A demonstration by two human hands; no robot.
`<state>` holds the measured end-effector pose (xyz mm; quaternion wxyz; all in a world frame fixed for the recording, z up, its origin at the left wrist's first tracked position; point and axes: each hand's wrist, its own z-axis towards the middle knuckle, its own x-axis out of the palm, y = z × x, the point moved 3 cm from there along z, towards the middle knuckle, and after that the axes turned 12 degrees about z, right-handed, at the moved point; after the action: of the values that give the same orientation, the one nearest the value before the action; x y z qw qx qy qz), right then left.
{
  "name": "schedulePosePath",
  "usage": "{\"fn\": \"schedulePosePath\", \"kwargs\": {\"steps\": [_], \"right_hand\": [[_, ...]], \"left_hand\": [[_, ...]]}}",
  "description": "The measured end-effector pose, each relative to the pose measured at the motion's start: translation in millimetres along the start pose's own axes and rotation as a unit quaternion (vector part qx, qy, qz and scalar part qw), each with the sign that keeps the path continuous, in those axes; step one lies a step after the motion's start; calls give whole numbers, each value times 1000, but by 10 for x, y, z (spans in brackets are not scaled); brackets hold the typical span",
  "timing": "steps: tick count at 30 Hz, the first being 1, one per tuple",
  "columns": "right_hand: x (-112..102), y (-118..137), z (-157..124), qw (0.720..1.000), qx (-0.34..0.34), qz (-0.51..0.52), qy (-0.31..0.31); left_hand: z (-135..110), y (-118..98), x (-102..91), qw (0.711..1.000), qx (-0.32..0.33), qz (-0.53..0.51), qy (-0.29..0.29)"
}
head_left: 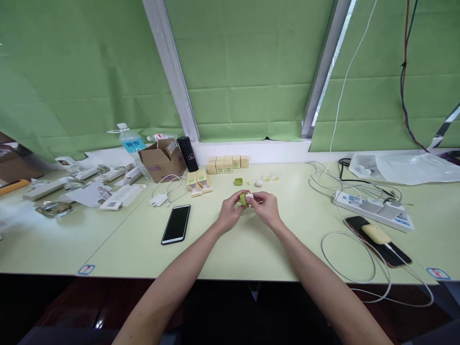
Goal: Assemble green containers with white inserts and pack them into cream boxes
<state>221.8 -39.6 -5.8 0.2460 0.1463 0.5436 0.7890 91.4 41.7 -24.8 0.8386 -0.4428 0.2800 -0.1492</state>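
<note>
My left hand (229,213) is closed on a small green case (243,199) above the middle of the table. From the right, my right hand (266,209) pinches a small white piece (249,196) against the case's side; whether it sits inside the case I cannot tell. Just beyond the hands lies a second green part (238,181), shaped like a ring or open shell. Beside it are tiny yellowish bits (248,183), a round white piece (258,183) and clear round containers (270,177) with yellow in them.
Several small cream boxes (228,164) line the wall, with more boxes (200,181) nearer. A phone (176,224) lies left of my hands. Behind stand a cardboard carton (163,163) and a black cylinder (188,154). On the right are a power strip (373,211), loose cables and another phone (377,242).
</note>
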Motion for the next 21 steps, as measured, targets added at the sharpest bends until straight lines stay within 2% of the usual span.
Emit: {"fn": "schedulePosePath", "kwargs": {"steps": [7, 14, 18, 21], "right_hand": [[42, -26, -17, 999, 21, -15, -27], [-7, -91, 31, 999, 39, 7, -20], [-98, -71, 83, 996, 41, 63, -47], [-102, -35, 101, 996, 36, 76, -17]], "left_hand": [[10, 16, -28, 995, 11, 98, -24], [11, 42, -75, 981, 60, 182, -18], [46, 79, -139, 985, 45, 162, -33], [62, 75, -146, 992, 29, 123, -16]]}}
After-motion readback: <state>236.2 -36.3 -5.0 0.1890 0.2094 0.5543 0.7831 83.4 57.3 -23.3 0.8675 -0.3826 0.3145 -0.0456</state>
